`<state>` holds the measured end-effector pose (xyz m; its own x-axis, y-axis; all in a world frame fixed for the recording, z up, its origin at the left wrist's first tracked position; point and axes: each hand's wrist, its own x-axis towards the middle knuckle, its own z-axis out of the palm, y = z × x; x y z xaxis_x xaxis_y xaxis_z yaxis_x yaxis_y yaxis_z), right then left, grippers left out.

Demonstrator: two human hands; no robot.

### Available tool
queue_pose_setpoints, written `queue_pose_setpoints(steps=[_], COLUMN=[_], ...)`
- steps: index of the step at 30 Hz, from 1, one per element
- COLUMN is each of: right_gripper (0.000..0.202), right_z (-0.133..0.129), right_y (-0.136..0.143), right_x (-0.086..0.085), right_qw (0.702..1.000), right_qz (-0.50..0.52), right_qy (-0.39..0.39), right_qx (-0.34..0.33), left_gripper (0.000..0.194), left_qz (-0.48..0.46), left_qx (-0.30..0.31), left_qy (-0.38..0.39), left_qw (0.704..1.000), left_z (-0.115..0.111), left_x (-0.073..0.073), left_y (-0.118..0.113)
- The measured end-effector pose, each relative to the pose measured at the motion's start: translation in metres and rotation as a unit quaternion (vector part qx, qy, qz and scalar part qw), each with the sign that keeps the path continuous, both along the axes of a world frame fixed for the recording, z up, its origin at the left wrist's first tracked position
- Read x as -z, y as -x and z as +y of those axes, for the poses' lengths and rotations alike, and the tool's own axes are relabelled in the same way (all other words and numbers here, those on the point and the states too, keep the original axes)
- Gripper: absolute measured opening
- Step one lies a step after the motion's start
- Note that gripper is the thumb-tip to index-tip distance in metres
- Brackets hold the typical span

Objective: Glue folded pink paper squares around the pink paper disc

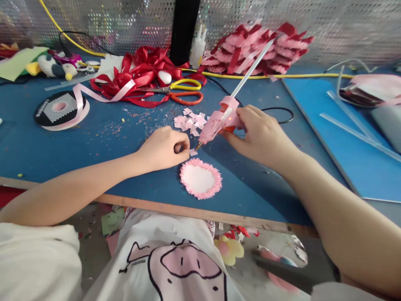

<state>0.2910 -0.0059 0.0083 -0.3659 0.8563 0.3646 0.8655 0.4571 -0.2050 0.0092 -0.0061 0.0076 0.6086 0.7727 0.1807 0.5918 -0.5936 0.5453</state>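
My right hand (257, 133) is wrapped round a pink glue gun (216, 122), with a long clear glue stick (250, 70) standing out of its back. The metal nozzle points down and left, at or just over a small pink paper piece (193, 152). That piece is pinched between the thumb and forefinger of my left hand (166, 149). Just below lies a round white disc (198, 179) with a fluffy pink rim, flat on the table and apart from both hands. Beyond the nozzle is a loose heap of cut pink pieces (189, 121).
Left stands a ribbon spool (61, 109). Behind it lie tangled red ribbon (142, 69) and scissors (184, 92). A stack of pink fluffy pieces with red ribbon (253, 48) and a small bottle (198, 48) are at the back. A blue board (351, 138) with glue sticks lies right.
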Motion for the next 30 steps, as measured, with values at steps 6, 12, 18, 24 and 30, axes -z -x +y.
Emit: queue_pose_setpoints(steps=[6, 12, 18, 24, 30], right_gripper=[0.024, 0.021, 0.019, 0.019, 0.018], right_z=[0.001, 0.004, 0.0, -0.001, -0.001], right_y=[0.001, 0.0, 0.006, 0.008, 0.007], right_x=[0.008, 0.013, 0.009, 0.007, 0.006], right_qw=[1.0, 1.0, 0.999, 0.997, 0.998], right_qz=[0.002, 0.007, -0.005, -0.008, -0.001], right_qy=[0.002, 0.005, 0.035, 0.052, 0.053], right_qx=[-0.005, 0.005, 0.036, 0.049, 0.041], left_gripper=[0.008, 0.01, 0.011, 0.011, 0.013], left_qz=[0.036, 0.028, 0.007, 0.009, 0.009], left_qx=[-0.002, -0.009, -0.013, -0.014, -0.009], left_qy=[-0.036, -0.021, 0.004, 0.0, -0.003], left_qw=[0.999, 0.999, 1.0, 1.0, 1.0], left_z=[-0.002, -0.002, -0.001, 0.0, 0.001], left_x=[-0.002, -0.002, -0.003, -0.002, -0.002], left_y=[-0.002, -0.001, -0.002, -0.002, -0.001])
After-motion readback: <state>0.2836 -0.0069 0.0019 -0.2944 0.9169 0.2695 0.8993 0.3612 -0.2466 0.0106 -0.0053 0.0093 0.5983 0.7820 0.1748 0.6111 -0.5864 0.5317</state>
